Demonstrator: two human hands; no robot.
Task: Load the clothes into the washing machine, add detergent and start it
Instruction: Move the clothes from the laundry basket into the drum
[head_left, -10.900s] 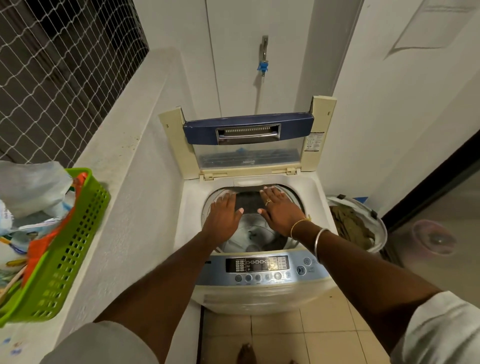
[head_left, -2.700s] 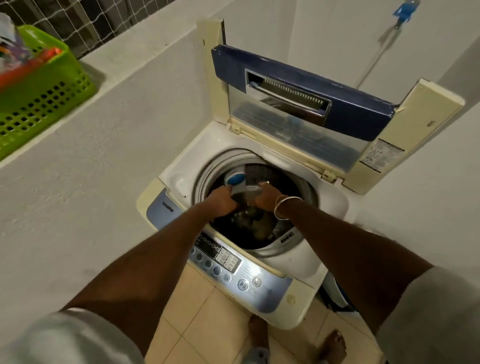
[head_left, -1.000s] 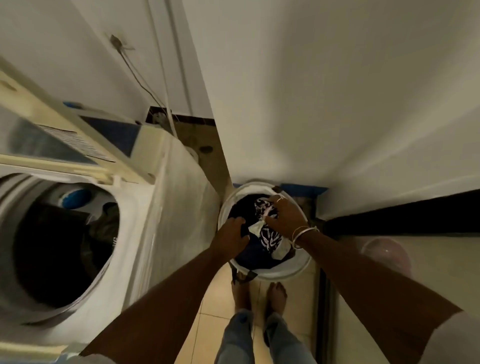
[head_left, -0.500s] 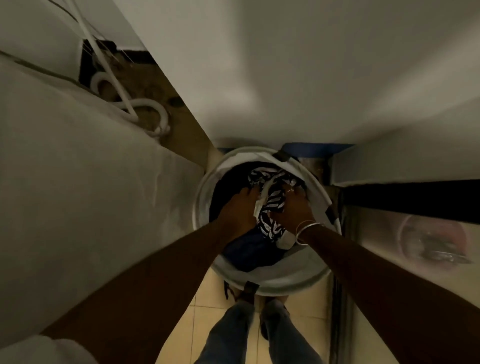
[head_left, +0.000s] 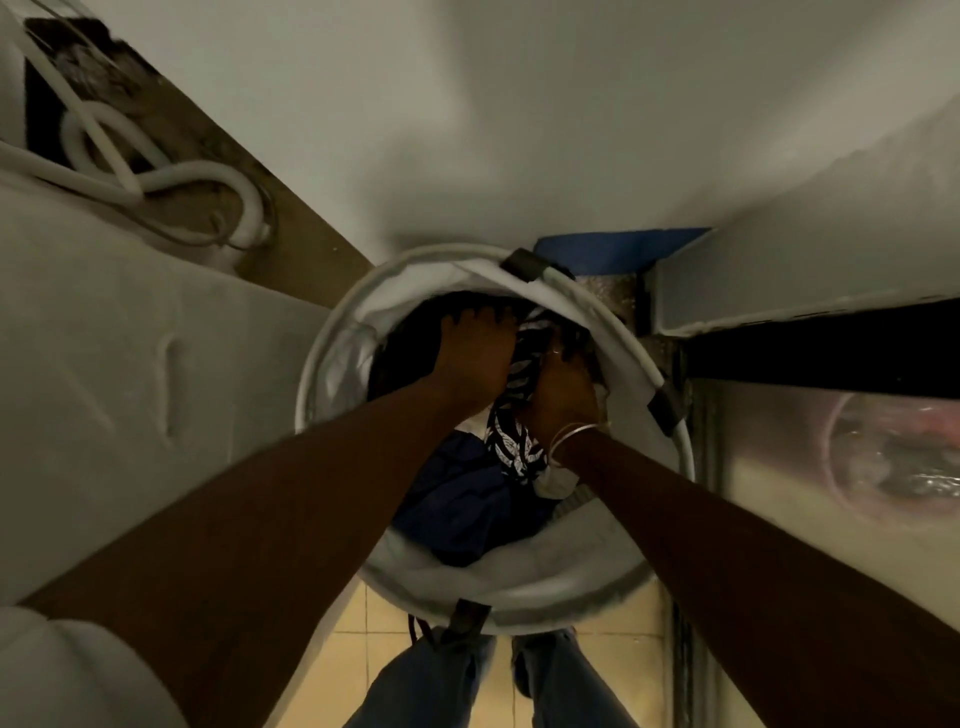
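- Both hands reach down into a round white laundry basket (head_left: 332, 374) on the floor.
- The left hand (head_left: 475, 356) lies fingers spread on dark clothes (head_left: 410, 338) at the far side of the basket.
- The right hand (head_left: 563, 387) is closed around a black-and-white patterned cloth (head_left: 514, 441).
- A dark blue cloth (head_left: 467, 499) lies lower in the basket.
- The washing machine's white side (head_left: 130, 389) stands just left of the basket.
- White hoses (head_left: 156, 176) curl behind it.
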